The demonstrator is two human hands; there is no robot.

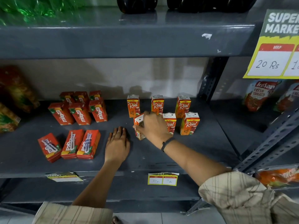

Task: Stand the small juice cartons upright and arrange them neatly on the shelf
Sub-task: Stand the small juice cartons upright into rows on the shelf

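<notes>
On the grey shelf (178, 152) several orange Real cartons stand upright, three in a back row (157, 104) and two in front (189, 123). My right hand (153, 126) grips another Real carton (139, 126), slightly tilted, at the left of the front row. My left hand (117, 144) rests flat on the shelf, holding nothing. To the left, several red Maaza cartons (80, 113) stand leaning in two rows. Three more Maaza cartons (72, 145) lie flat near the shelf's front edge, straws up.
Large juice packs (14, 94) fill the shelf's far left. A dark upright post (210, 81) bounds the right side, with tomato sauce pouches (260, 94) beyond. A price sign (275, 46) hangs top right. Dark bottles (137, 4) stand on the shelf above.
</notes>
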